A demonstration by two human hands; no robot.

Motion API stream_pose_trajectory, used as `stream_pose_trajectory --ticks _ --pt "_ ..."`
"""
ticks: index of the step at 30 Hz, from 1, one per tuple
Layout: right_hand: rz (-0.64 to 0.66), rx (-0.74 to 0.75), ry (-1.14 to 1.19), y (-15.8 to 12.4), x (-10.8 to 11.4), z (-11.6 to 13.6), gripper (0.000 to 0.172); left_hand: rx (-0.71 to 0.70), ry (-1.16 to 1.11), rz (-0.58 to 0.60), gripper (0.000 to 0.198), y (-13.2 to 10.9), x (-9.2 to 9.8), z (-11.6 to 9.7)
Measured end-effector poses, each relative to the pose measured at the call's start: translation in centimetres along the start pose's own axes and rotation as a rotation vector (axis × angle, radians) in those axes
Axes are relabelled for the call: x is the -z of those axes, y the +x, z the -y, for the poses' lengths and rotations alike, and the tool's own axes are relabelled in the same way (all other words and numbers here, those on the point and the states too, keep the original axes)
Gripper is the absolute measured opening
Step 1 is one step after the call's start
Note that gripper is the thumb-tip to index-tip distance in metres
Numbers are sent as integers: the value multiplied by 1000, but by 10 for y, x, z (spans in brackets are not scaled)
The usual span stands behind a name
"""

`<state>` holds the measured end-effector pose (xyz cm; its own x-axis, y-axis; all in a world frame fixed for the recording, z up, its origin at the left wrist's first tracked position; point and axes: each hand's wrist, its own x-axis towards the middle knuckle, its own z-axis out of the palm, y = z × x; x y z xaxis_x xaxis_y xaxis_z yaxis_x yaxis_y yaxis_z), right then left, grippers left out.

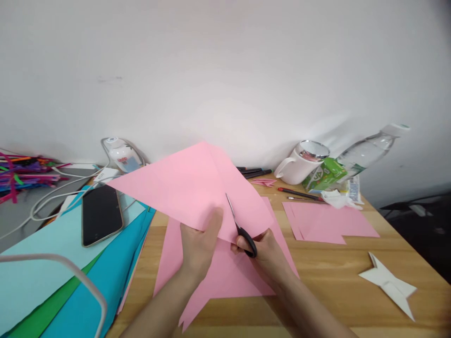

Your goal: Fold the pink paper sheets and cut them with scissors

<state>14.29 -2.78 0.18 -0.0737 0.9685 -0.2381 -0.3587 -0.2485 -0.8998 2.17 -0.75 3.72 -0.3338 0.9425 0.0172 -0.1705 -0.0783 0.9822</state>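
My left hand [199, 246] is closed on the near edge of a folded pink paper sheet [186, 185], which it holds lifted above the table. My right hand [264, 253] grips black-handled scissors [241, 230]; their blades lie against the pink sheet along its fold. Under both hands lies another pink sheet [225, 277], flat on the wooden table [334, 281].
Blue and green paper sheets [52, 263] are stacked at left, with a black phone [100, 213] on top. More pink paper [327, 220], a white folded paper shape [389, 284], a white mug [303, 162], a bottle [369, 150], a green carton [324, 173] and pens [299, 193] are at right. Cables and coloured strips lie far left.
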Motion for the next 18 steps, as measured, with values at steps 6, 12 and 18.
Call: stream_pose_trajectory --ticks 6,12,18 --pt "11 16 -46 1 0 0 13 44 -250 -64 54 7 -3 -4" --pt "-29 46 16 -1 -1 1 18 -40 -166 -81 51 5 -1 0" --pt "-19 97 111 0 -3 4 37 -70 -106 -83 45 3 2 8"
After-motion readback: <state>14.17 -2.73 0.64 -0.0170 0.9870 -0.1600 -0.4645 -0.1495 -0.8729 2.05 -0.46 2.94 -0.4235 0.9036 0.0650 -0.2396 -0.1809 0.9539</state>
